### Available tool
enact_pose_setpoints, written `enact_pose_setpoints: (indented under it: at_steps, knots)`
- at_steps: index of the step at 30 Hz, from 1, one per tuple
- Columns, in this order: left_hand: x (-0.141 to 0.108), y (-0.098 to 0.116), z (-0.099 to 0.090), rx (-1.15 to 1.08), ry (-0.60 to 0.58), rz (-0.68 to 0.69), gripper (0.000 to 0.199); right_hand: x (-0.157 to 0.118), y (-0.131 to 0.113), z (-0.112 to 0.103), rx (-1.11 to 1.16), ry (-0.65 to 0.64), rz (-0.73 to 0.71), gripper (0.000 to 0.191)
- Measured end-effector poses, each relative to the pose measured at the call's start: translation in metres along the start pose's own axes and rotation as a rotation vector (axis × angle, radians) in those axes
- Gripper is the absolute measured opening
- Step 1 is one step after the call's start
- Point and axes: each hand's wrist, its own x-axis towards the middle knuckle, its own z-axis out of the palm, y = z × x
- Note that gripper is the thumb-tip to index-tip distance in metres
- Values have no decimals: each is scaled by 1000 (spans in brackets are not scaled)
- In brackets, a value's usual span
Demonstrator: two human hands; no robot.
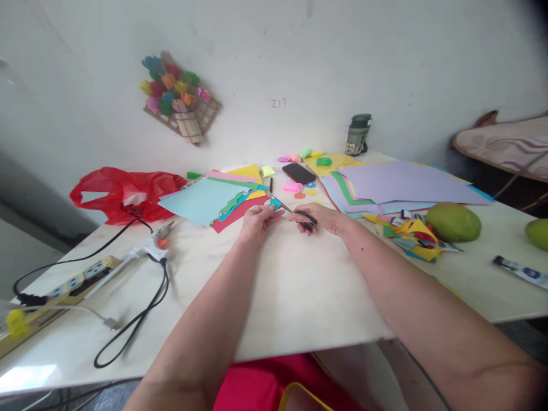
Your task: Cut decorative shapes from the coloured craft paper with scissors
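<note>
Between the fingertips of my left hand (258, 221) is a small piece of blue paper (274, 203). My right hand (319, 218) is closed around the black handles of a pair of scissors (306, 217), whose blades point left towards that blue piece. Whether the blades touch the paper is too small to tell. Just beyond my hands lie an orange paper cutout (299, 196), a yellow one (311, 193) and a blue one (310, 185), beside a pink packet (293, 187).
Coloured paper sheets are spread left (201, 201) and right (398, 180). A phone (298, 173) lies behind my hands. On the left are a red plastic bag (124, 191), a glue gun (156, 242) and a power strip (85, 277); on the right, paper scraps (417, 237) and a green fruit (454, 222).
</note>
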Motion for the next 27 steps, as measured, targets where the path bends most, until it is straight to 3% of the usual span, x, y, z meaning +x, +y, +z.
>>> enact_pose_setpoints:
  at_steps: [12, 27]
  knots:
    - [3, -2, -2, -31, 16, -19, 19, 3, 2, 3, 6, 15, 2, 34]
    - [0, -3, 9, -99, 103, -23, 16, 1, -1, 7, 72, 59, 19, 35]
